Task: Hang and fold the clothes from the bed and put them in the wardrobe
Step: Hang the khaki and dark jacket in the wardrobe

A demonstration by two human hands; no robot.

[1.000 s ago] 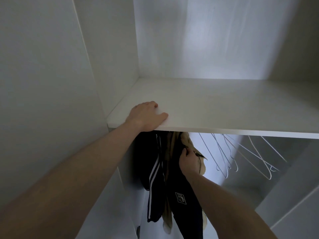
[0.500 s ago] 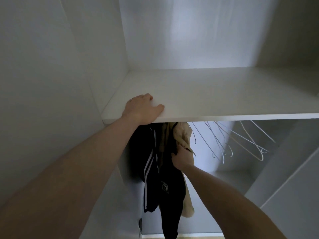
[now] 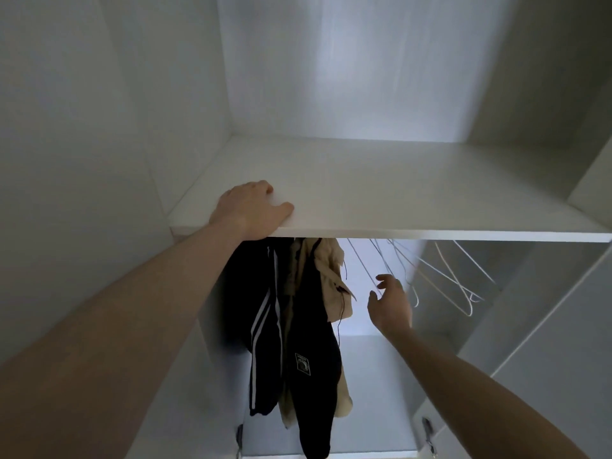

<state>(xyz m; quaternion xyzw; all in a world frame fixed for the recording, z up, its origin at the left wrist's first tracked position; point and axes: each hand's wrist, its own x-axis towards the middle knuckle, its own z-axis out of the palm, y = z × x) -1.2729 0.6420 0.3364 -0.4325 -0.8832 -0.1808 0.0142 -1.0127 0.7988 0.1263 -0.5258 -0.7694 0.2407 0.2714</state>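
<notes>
Reached into the wardrobe [image 3: 364, 77] among hung clothes and bare hangers.

Left hand [image 3: 251, 210] laid over the front edge of the white shelf [image 3: 414, 193], fingers curled onto its top, thumb flat along the edge, grip closed round the board. Right hand [image 3: 392, 303] raised below the shelf, grip wide and holding nothing, fingers spread, just beside the white wire hangers [image 3: 447, 276], touching or not could not be told. Hung under the shelf at left: black striped garment [image 3: 261, 326], black trousers with a small patch [image 3: 311, 352], beige garment [image 3: 331, 270] between and behind them.
</notes>
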